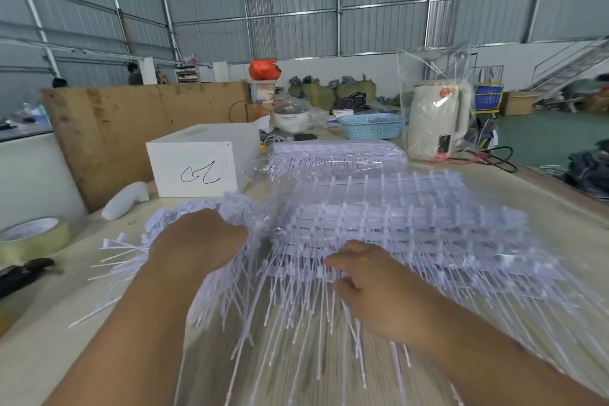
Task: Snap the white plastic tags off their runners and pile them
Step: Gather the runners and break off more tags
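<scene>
1. The left hand (194, 241) lies knuckles-up on a fanned pile of white plastic tags (138, 241) at the left of the table (49, 349); its fingers curl down into the tags, so its grip looks closed on them, though the fingertips are hidden.
2. The right hand (372, 283) sits at the near edge of the stacked tag runners (412, 227), fingers bent and pinching into the thin white stems there; its grip is narrow and on the runners.
3. The runners form a layered, grid-like heap in the middle of the table, partly under clear plastic film, with long stems hanging toward the camera.
4. A second, flatter bundle of runners (336, 155) lies farther back, behind the heap.
5. A white box (197, 168) with a black scribble stands behind the left hand, and a white handheld tool (127, 199) lies just left of it.
6. A roll of tape (33, 237) rests at the far left edge, with a dark tool (23, 273) below it.
7. At the back right stand a cream kettle (438, 122) in clear wrap and a blue basket (372, 125).
</scene>
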The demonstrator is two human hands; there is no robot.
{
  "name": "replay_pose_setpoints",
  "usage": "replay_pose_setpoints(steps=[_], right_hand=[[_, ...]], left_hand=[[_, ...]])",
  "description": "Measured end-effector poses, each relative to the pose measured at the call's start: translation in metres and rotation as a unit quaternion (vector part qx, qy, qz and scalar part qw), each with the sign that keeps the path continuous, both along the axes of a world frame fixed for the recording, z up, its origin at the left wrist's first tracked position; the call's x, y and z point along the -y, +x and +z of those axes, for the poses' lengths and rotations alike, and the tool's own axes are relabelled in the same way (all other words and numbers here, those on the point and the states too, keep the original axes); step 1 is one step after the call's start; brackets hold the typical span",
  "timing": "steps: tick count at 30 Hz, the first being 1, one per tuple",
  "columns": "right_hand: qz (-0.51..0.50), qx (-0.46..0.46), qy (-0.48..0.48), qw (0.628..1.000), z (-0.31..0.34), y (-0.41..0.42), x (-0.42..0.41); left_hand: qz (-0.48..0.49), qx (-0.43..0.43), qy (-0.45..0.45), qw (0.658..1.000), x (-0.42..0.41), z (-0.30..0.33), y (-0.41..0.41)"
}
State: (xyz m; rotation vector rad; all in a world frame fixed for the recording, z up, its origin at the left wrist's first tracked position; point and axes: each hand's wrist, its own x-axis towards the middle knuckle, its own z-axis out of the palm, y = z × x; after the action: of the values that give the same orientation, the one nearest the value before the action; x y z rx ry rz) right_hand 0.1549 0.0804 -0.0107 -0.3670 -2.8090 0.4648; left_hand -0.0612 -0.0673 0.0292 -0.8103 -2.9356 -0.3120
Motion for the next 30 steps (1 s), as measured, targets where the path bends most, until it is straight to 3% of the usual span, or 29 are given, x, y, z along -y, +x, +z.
replay_pose_setpoints(steps=[2,5,7,10,12,15,17,24,30], right_hand=[[-0.01,0.003,0.013,1.0,-0.001,-0.003,0.003],[-0.027,0.021,0.028,0.999,-0.003,-0.007,0.005],[-0.035,0.025,0.038,0.998,-0.004,-0.008,0.006],[-0.041,0.021,0.052,0.998,-0.005,-0.01,0.007],[-0.042,0.022,0.051,0.998,-0.006,-0.011,0.006],[-0.046,0.002,0.037,0.998,-0.006,-0.013,0.005],[-0.053,-0.011,0.029,0.998,-0.006,-0.013,0.002],[-0.041,-0.044,0.051,0.997,-0.001,-0.01,-0.005],[-0.022,-0.09,0.076,0.993,0.009,-0.003,-0.003]], left_hand=[[0.009,-0.02,0.001,1.0,0.0,0.001,0.002],[0.008,-0.09,0.093,0.991,-0.001,0.007,0.019],[-0.057,-0.147,0.212,0.964,-0.004,0.009,0.037],[-0.221,-0.097,0.32,0.916,-0.014,0.011,0.061],[-0.29,-0.033,0.258,0.921,-0.019,0.006,0.07],[-0.349,-0.012,0.108,0.931,-0.029,-0.011,0.072],[-0.368,0.018,0.083,0.926,-0.034,-0.021,0.072],[-0.358,0.131,0.085,0.921,-0.036,-0.024,0.073],[-0.312,0.265,0.24,0.88,-0.038,-0.023,0.073]])
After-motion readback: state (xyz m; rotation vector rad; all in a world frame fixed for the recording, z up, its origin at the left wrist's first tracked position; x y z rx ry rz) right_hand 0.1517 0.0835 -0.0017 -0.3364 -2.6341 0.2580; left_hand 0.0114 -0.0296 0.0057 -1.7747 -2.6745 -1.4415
